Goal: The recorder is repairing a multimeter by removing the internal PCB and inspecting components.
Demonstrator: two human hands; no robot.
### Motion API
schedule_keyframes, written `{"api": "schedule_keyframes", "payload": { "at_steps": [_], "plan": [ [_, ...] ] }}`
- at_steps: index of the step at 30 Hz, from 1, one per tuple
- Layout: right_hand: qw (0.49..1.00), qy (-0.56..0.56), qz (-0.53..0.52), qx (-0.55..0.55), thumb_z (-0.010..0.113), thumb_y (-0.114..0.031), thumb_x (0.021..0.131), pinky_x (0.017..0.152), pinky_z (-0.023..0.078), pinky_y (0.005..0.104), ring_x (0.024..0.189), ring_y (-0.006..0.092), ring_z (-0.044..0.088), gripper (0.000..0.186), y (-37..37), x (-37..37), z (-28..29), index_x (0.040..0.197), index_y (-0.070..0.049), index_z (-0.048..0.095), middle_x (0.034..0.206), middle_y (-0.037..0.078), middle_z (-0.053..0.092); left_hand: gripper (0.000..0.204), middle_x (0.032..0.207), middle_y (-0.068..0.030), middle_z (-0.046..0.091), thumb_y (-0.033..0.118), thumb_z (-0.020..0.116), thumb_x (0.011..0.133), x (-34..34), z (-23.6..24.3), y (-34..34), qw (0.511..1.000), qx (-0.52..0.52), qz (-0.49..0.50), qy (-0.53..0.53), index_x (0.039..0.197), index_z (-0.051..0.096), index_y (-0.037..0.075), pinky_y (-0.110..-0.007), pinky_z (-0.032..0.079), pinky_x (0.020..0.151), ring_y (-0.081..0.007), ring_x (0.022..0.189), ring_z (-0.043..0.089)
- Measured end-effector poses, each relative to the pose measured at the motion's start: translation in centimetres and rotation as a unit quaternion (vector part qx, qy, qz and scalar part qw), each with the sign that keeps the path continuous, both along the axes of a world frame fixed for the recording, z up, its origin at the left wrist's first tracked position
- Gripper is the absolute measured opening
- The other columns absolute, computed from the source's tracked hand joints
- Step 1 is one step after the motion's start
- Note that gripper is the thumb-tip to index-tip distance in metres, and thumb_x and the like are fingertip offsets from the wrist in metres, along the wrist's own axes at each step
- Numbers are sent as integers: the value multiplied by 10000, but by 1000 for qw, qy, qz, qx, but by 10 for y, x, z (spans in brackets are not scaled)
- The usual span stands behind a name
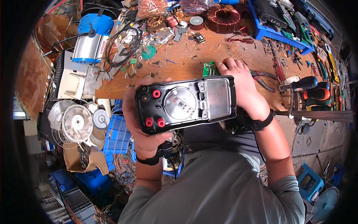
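Black meter casing [186, 106] up close, held over the table's [179, 71] near edge, left hand's [145, 142] fingers wrapped round its left end! Probably light, stiff, window [218, 98] scratchable: grip the sides. Beyond it, right hand [238, 76] by green circuit board [210, 69]; grip obscured, can't tell.

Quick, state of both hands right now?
Left hand: holding the black meter housing by one end.
Right hand: at the green circuit board, partly hidden; grip cannot be told.
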State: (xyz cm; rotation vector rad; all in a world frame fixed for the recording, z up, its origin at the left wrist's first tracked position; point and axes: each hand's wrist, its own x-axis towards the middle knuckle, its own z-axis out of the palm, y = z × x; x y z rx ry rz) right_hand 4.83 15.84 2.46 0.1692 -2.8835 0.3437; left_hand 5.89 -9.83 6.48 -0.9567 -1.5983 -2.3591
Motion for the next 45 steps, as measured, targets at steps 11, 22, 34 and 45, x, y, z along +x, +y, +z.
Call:
{"api": "schedule_keyframes", "payload": {
  "at_steps": [11,22,34,45],
  "plan": [
    [939,114,-11,-324,618,-77,807,997,448,439,1191,353,547,437,25,40,34,1243,-47,626,1265,176,575,1175,1438,-235,408,281,937,619,7,7,13,996,-5,51,-71,1517,207,85,-521,462,1032,-405,1267,510],
    [962,148,113,-199,765,-313,694,1014,391,522,1234,402,464,540,-6,88,74,1201,-151,675,1328,149,513,1140,1423,-269,435,249,916,651,3,16,50,996,-62,40,-39,1511,197,43,-437,452,1057,-328,1276,510],
    [947,213,124,-208,771,-218,739,956,451,507,1126,400,535,365,4,90,74,1079,-91,730,1221,184,573,1127,1432,-270,411,229,918,652,7,25,56,996,-88,28,-17,1503,203,43,-443,431,1076,-332,1293,486],
    [926,215,63,-304,846,-343,690,1001,434,491,1182,398,535,715,20,97,68,1284,-44,583,1311,217,517,1161,1442,-267,421,304,924,645,2,15,54,996,-71,49,16,1504,193,30,-444,452,1060,-337,1270,514]
  ]
}}
